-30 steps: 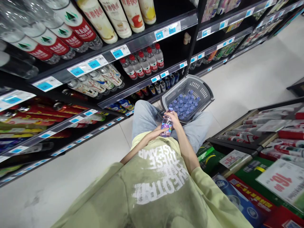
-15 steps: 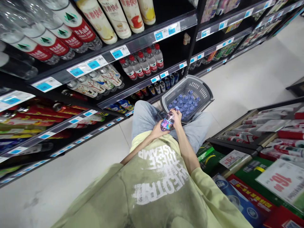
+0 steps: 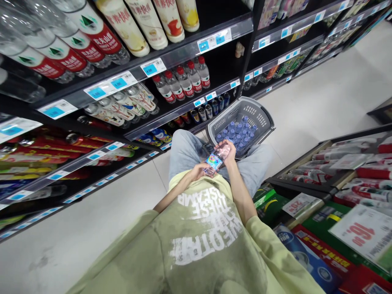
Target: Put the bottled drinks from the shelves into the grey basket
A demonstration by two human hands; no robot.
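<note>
Held between both hands above my lap is a small clear plastic bottle (image 3: 214, 162) with a bright multicoloured label, lying at a slant. My left hand (image 3: 198, 171) is closed around its lower end, near my shirt. Around the upper end wraps my right hand (image 3: 227, 150), whose fingers cover the cap. Just beyond my hands, between my knees, stands a grey shopping basket (image 3: 261, 118). Several blue-capped bottles (image 3: 239, 132) are inside it, standing close together.
To the left and ahead run drink shelves (image 3: 226, 36) with water bottles (image 3: 192, 77), milk drinks and cans (image 3: 214, 107). A display of boxes and bottles (image 3: 324, 163) with price signs (image 3: 358, 230) is at my right. Pale floor (image 3: 321, 94) stretches along the aisle.
The bottle has turned in my hands, showing a different side of its label. My right hand has shifted over the cap, which showed blue before. The basket stays put.
</note>
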